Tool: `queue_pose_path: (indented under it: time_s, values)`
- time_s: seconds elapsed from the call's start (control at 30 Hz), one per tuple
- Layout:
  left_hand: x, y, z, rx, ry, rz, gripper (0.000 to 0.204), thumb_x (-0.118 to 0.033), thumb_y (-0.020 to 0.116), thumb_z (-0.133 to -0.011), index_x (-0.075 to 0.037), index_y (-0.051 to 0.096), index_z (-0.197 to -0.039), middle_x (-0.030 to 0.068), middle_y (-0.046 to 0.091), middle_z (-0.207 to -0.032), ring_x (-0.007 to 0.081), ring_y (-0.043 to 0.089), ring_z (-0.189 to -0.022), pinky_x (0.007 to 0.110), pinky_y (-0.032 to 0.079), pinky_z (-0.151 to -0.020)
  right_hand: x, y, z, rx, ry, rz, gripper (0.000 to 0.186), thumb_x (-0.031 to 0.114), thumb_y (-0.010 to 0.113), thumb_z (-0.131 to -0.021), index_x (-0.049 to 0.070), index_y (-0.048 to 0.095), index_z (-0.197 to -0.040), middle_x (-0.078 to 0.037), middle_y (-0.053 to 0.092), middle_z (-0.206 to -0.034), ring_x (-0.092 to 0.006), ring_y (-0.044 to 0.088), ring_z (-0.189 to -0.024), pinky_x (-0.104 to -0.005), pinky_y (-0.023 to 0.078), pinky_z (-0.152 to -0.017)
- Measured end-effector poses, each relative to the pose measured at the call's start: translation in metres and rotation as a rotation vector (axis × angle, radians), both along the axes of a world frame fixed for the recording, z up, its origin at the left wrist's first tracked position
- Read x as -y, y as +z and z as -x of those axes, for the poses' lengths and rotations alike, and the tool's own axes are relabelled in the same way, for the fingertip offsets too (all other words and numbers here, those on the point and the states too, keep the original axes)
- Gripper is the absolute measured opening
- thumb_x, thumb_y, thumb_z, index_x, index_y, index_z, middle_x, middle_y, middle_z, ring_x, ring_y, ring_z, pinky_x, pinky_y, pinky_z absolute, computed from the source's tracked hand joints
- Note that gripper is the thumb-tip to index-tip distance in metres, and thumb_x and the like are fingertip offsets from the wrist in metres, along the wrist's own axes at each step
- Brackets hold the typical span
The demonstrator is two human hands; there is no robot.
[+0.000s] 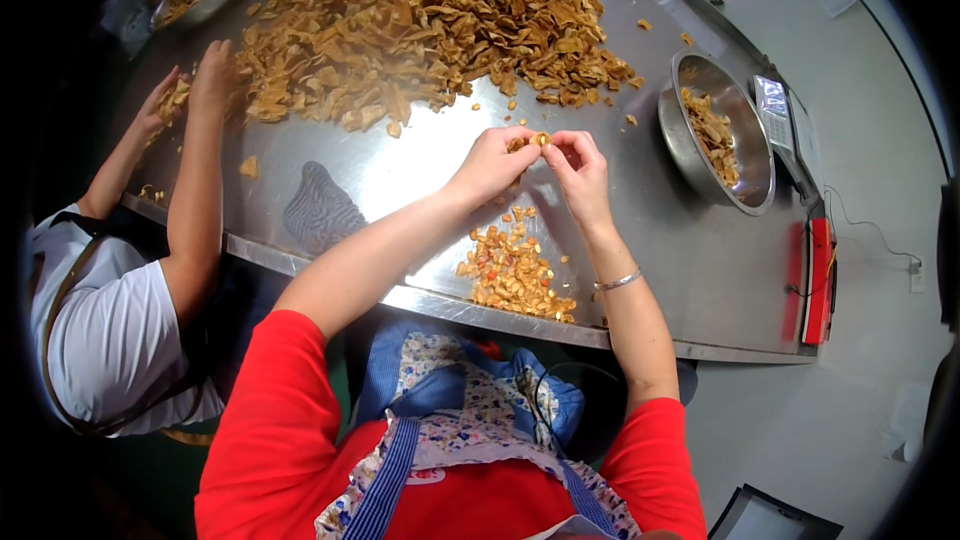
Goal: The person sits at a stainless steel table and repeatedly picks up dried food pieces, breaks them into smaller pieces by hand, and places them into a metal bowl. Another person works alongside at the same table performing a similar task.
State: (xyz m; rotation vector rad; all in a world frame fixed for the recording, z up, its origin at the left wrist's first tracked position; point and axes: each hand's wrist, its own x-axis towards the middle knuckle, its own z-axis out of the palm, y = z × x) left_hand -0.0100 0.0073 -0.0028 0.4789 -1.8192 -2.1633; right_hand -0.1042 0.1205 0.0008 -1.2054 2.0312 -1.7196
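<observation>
Over the metal table, my left hand (490, 168) and my right hand (580, 172) meet with their fingertips pinched together. Between them is a small golden-yellow piece (541, 139), touched by both. A few brown dried flakes (516, 146) show in the fingers of my left hand, mostly hidden by them. Just beyond my hands spreads a large heap of dried golden-brown flakes (430, 25). Nearer to me, between my forearms, lies a small pile of yellow bits (515, 275) with some reddish ones among them.
A steel bowl (668, 125) partly filled with flakes stands at the right, beside a scale (775, 110) and a red device (818, 280). Dark patterned cloth (320, 208) lies left of my arm. A co-worker's hands (205, 85) handle flakes at the left; another bowl (210, 2) is beyond them.
</observation>
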Motion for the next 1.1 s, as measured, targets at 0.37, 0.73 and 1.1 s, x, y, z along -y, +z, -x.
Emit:
queue_pose_path:
  time_s: [0.37,0.73,1.1]
  values:
    - [0.006,0.002,-0.002,0.115,-0.112,-0.112,0.013,-0.016,0.050,-0.082,-0.005,0.058,-0.080,-0.0008,0.054,-0.066,0.0045,0.048,-0.053,0.019,0.037,-0.046,-0.005,-0.016,0.009,0.499,0.064,0.023,0.014,0.013,0.045,-0.087,0.000,0.052,-0.088,-0.002,0.053,-0.073,-0.0086,0.050,-0.061,-0.0217,0.042,-0.056]
    - [0.010,0.001,-0.004,0.134,-0.195,-0.007,0.014,-0.015,0.050,-0.083,-0.005,0.059,-0.080,-0.0036,0.047,-0.057,0.0035,0.039,-0.047,0.018,0.029,-0.042,-0.009,0.003,0.005,-0.164,0.096,-0.150,0.015,0.013,0.062,-0.077,0.000,0.055,-0.082,-0.007,0.054,-0.071,-0.0140,0.053,-0.059,-0.0251,0.043,-0.055]
    - [0.004,0.002,-0.006,0.042,-0.271,0.032,0.013,-0.016,0.047,-0.085,-0.006,0.056,-0.080,-0.0016,0.048,-0.058,0.0046,0.042,-0.049,0.018,0.033,-0.043,-0.004,-0.015,0.005,-0.119,-0.030,-0.084,0.013,0.010,0.049,-0.085,-0.001,0.053,-0.078,-0.006,0.054,-0.065,-0.0120,0.051,-0.052,-0.0255,0.041,-0.048]
